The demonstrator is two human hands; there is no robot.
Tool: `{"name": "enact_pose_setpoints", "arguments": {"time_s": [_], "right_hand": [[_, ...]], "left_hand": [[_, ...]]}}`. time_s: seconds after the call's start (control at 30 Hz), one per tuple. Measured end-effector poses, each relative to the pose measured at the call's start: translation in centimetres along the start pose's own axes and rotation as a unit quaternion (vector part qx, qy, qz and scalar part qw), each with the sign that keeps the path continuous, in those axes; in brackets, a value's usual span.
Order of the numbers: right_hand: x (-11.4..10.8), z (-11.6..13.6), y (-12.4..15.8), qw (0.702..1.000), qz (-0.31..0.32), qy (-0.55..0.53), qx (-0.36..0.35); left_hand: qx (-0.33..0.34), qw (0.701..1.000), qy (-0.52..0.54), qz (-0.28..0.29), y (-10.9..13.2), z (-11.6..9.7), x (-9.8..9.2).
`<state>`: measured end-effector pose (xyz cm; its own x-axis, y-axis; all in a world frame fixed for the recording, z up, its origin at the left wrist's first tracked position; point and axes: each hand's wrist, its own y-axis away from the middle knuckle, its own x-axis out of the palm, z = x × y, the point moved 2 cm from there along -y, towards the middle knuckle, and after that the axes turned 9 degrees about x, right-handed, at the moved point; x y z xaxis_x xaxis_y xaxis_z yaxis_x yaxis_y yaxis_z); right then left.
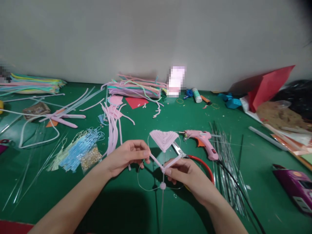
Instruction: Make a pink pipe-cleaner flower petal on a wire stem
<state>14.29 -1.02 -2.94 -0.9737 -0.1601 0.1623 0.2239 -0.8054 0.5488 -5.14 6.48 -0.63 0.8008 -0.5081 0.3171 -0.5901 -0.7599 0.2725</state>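
a pink fan-shaped pipe-cleaner piece on thin stems point(163, 139) is held just above the green table mat point(255, 156). one stem is pinched by the closed fingers of the left hand point(129, 156); the stems' junction is clamped by the right hand point(187, 175). gold bits are kept in a clear packet point(90, 158) further left.

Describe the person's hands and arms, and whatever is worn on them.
Both are bare: the left hand and right hand show no gloves, rings or watch, and the forearms are uncovered, with no sleeve in view.
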Motion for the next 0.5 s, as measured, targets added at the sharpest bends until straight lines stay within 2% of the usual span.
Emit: {"name": "enact_pose_setpoints", "arguments": {"time_s": [0.2, 0.5], "right_hand": [[-0.2, 0.12, 0.11, 1.0, 0.002, -0.003, -0.005], [-0.18, -0.14, 0.24, 0.999, 0.019, -0.027, 0.002]], "left_hand": [[0.001, 1.0, -0.029, -0.006, -0.25, 0.26, -0.38], [-0.026, 0.999, 0.033, 0.029, -0.14, 0.35, -0.07]]}}
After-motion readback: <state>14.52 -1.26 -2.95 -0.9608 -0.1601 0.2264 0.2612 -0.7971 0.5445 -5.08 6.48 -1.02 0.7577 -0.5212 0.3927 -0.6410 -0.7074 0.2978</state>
